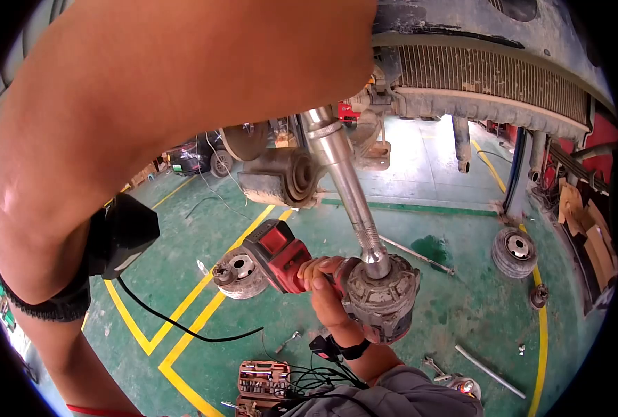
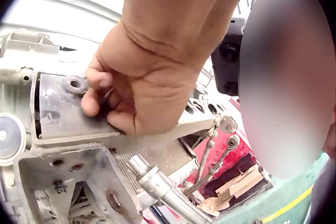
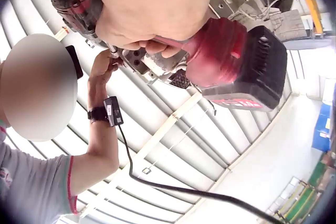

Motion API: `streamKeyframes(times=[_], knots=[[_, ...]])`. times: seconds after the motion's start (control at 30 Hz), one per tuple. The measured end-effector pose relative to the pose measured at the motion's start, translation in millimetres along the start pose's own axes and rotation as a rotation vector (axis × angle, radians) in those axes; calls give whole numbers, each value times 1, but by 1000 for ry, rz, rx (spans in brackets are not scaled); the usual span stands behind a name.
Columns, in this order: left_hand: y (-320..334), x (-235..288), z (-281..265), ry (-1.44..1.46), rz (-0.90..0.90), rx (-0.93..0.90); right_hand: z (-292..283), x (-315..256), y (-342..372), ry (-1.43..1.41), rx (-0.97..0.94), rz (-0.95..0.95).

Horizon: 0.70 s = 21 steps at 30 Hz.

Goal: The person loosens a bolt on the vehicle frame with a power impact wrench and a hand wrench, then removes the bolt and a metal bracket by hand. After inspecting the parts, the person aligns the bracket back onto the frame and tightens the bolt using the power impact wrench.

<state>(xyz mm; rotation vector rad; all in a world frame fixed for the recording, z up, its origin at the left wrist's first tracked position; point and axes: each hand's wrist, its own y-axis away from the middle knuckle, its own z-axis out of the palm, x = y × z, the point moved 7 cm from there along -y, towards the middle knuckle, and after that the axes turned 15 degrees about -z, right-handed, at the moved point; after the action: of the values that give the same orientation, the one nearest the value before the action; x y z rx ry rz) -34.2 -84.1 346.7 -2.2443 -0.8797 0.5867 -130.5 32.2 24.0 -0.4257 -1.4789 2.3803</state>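
Observation:
My right hand (image 1: 328, 292) grips the handle of a red and black cordless impact wrench (image 1: 382, 300), its battery pack (image 3: 254, 71) pointing left in the head view. A long steel extension (image 1: 349, 187) with a socket rises from the wrench's nose toward the vehicle's underside. My left hand (image 2: 144, 90) is raised against a grey metal frame beam (image 2: 60, 103), fingers curled near a threaded round hole (image 2: 76, 84); I cannot tell whether something is pinched there. The socket's end (image 2: 139, 163) stands just below that hand. In the head view, the left forearm (image 1: 184, 76) fills the upper left.
A radiator (image 1: 490, 73) and a rubber bushing (image 1: 298, 177) hang overhead. Wheels (image 1: 514, 254) lie on the green floor, with an open socket set (image 1: 264, 379) and a metal pipe (image 1: 490, 372). A black cable (image 3: 199, 193) trails from the left wrist.

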Motion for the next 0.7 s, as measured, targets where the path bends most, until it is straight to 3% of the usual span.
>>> streamKeyframes(times=[0.2, 0.47, 0.7], knots=[[1, 5, 3, -24, 54, 101, 3, 4, -6, -151, 44, 23], [-2, -2, 20, -87, 270, 549, 5, 13, -10, -170, 16, 30], [-4, -1, 22, 62, 413, 659, 7, 16, -9, -202, 45, 30]])
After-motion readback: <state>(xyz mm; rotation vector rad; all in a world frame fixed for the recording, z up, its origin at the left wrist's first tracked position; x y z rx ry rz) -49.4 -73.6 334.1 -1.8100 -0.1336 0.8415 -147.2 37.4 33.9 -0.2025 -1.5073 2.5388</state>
